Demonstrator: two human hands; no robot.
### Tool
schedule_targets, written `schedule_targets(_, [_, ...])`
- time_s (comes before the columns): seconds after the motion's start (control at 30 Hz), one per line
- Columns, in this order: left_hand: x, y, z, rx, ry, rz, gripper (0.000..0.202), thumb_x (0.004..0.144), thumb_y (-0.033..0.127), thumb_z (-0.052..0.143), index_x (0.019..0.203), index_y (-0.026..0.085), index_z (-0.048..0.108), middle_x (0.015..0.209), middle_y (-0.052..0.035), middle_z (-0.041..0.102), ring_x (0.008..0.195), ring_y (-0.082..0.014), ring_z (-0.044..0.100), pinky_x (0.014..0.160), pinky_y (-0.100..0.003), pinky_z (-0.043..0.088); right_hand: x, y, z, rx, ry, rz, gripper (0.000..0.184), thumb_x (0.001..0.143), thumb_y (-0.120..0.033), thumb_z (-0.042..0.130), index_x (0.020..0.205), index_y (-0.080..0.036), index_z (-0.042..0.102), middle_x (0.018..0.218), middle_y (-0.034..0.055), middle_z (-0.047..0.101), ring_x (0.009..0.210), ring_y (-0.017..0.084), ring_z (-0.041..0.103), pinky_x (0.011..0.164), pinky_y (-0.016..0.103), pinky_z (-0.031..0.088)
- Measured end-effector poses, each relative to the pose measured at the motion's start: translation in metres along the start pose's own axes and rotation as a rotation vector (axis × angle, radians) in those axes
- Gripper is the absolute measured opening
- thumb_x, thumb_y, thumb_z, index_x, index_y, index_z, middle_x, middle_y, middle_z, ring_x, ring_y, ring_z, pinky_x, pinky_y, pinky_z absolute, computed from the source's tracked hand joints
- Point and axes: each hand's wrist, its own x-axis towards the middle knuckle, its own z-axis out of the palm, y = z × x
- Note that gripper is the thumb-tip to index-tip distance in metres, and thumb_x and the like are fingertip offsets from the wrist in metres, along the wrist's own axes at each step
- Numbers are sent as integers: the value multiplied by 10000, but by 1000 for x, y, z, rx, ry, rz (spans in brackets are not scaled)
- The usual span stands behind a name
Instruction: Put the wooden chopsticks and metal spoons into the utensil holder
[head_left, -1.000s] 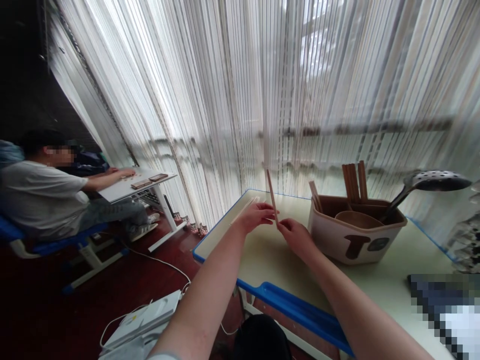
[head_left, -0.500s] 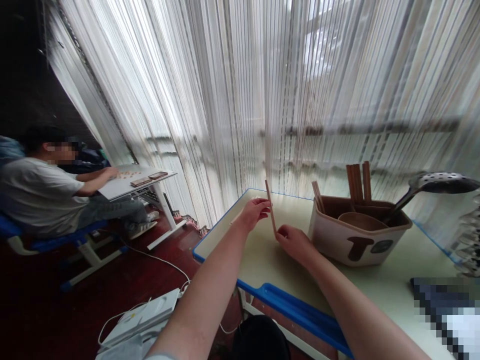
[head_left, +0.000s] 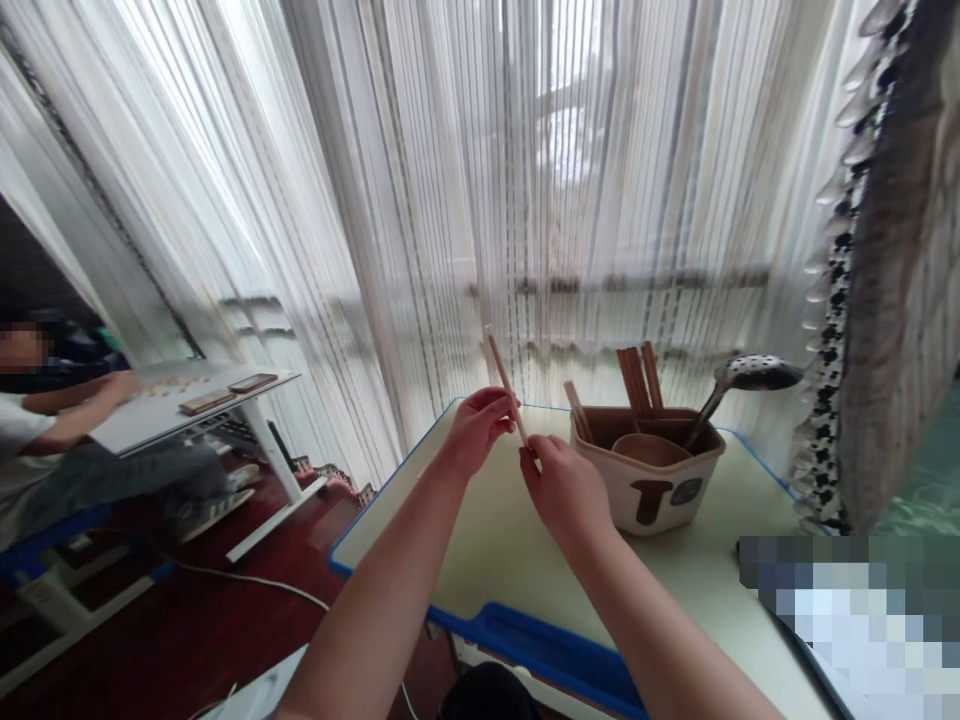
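A slim brown wooden chopstick (head_left: 502, 364) stands tilted between my two hands, its top leaning left; whether it is one or several pressed together I cannot tell. My left hand (head_left: 474, 432) pinches it around the middle. At its lower end, the fingers of my right hand (head_left: 568, 488) are closed on it. Just right of my right hand, a cream-and-brown caddy (head_left: 660, 505) sits on the table. It holds brown chopsticks (head_left: 639, 380), paler sticks (head_left: 576, 408), a round brown ladle or bowl shape (head_left: 651, 450) and a metal slotted spoon (head_left: 757, 373).
The pale table (head_left: 480, 560) has a blue edge and a blue front tray (head_left: 547, 645). Sheer curtains (head_left: 450, 200) hang behind it. A blurred-out object (head_left: 862, 620) lies at right. On the left, a person sits at another white table (head_left: 172, 400) with small pieces and phone-like items.
The view has swung right, so the scene shifts left. Both hands still grip the chopstick; they have come closer together, and it leans more to the left.
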Motion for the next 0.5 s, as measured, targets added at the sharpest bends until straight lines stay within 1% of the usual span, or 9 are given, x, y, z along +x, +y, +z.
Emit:
schedule_targets(0.1, [11,15,21,-5,-72,23,155,668,226,693,787,146,634,749,-19,623,618,-89,561,518,-208,424,3,3,-13,14,99,-1,192,874,-267,419,880,-212,603,850,22,646,622,125,552,515,254,223])
schedule_targets(0.17, [21,23,32,-23,-77,47,141,678,228,683,789,152,640,733,-14,620,628,-94,568,518,-208,430,4,7,-17,8,144,19,188,871,-271,431,868,-219,612,826,13,649,614,122,551,514,253,218])
schedule_targets(0.23, [32,27,42,-49,-53,84,121,686,230,678,777,158,643,702,-6,615,624,-89,569,525,-205,436,6,11,-20,-19,188,53,195,870,-283,436,837,-225,619,786,4,647,588,118,541,509,254,206])
schedule_targets(0.33, [48,27,56,-56,-16,101,121,681,239,686,761,155,650,679,-6,617,600,-79,565,523,-196,437,7,16,-25,-56,270,88,214,873,-288,433,818,-219,627,751,10,647,597,122,537,518,254,212])
schedule_targets(0.5, [64,21,82,17,11,132,186,657,288,708,779,151,674,691,-17,626,591,-76,558,517,-193,437,13,27,-34,-69,372,110,222,859,-296,455,762,-200,630,714,37,651,716,164,538,598,251,288])
